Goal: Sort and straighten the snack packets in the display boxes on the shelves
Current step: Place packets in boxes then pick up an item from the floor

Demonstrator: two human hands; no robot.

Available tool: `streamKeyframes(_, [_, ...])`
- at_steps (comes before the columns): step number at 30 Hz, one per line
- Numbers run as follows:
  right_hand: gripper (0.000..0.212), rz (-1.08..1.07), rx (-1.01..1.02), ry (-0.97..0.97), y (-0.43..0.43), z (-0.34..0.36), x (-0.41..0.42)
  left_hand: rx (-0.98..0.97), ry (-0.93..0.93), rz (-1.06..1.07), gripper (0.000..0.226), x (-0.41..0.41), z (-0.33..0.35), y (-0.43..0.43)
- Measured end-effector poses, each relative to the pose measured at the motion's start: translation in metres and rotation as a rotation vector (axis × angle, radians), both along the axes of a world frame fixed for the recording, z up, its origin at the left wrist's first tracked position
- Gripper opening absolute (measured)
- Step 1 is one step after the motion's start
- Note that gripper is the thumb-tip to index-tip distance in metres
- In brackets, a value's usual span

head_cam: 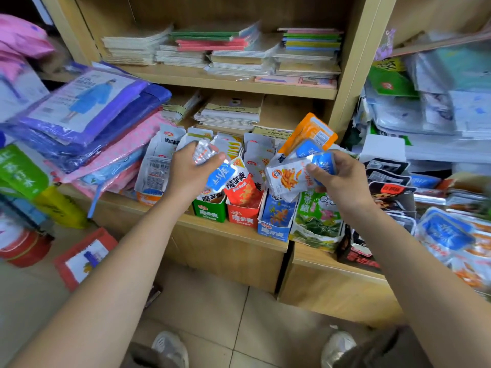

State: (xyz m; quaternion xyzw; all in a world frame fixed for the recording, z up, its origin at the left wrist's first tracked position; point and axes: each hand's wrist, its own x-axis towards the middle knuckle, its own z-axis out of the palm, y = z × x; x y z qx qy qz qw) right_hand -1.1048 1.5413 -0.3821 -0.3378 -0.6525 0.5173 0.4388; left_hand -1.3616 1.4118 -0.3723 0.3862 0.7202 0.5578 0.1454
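My left hand (190, 170) holds a silver and blue snack packet (216, 170) above the green display box (210, 209). My right hand (338, 180) grips a fan of white, blue and orange snack packets (297, 166) over the blue display box (276, 217). A red display box (243, 215) stands between them with a red packet (244, 191) sticking out at a tilt. Behind it, white packets (256, 155) lean in several directions. A white display box (154, 168) stands at the left end of the row.
Green pouches (317, 217) lean right of the blue box. Black packets (388, 179) and blue trays (446, 233) crowd the right shelf. Folded raincoat packs (87, 115) pile up on the left. Notebook stacks (231, 111) fill the shelves behind. A red tin (22, 248) sits low left.
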Motion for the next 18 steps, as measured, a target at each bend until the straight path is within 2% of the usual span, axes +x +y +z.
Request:
streamKeyframes(2, [0.022,0.078,0.026,-0.016,-0.003,0.001,-0.001,0.005,-0.08,0.034,0.048,-0.001,0.0,-0.006])
streamKeyframes(4, [0.019,0.162,0.061,-0.051,-0.005,0.002,-0.002,-0.012,-0.156,0.04,0.049,-0.002,0.002,-0.009])
streamKeyframes(9, [0.007,0.274,0.132,-0.175,-0.002,-0.006,-0.001,0.036,-0.414,0.059,0.014,-0.007,0.006,-0.012])
streamKeyframes(11, [0.008,0.286,0.117,-0.171,-0.003,-0.007,-0.002,0.081,-0.408,0.044,0.01,-0.006,0.01,-0.018])
streamKeyframes(14, [0.009,0.284,0.086,-0.119,-0.006,-0.004,-0.005,0.166,-0.304,0.008,0.019,-0.011,0.015,-0.03])
streamKeyframes(18, [0.005,0.291,0.075,-0.076,-0.011,-0.002,-0.02,0.211,-0.264,0.08,0.02,-0.03,0.016,-0.049])
